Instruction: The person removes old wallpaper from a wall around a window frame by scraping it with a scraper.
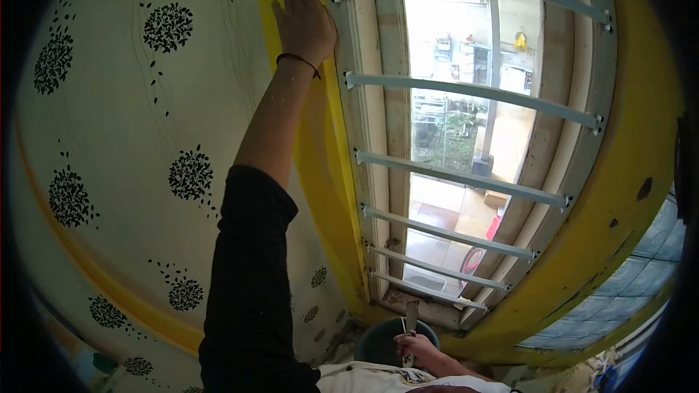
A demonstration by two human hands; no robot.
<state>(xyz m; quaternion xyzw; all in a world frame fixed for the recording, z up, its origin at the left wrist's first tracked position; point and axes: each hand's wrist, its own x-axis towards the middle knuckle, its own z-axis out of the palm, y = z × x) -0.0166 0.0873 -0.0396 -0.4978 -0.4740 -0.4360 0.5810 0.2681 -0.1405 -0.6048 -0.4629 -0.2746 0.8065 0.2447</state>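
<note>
My left hand (304, 25) is raised high, fingers stretched out and palm toward the yellow strip of wall (318, 145) beside the window frame. It holds nothing that shows. Low in the view, my right hand (419, 349) is closed around the handle of a putty knife (412, 314), its flat blade pointing up. Behind and beneath that hand is a dark green bucket (373, 346); what it contains is hidden. The window frame (393, 102) has peeling, stained paint and pale bars (466, 91) across it.
Patterned wallpaper (145, 189) with black leaf clusters covers the left wall. Right of the window, the yellow wall (611, 196) has chipped patches, with glass blocks (619, 302) below. Through the glass shows a tiled outdoor area. Clutter (597, 375) lies at the bottom right.
</note>
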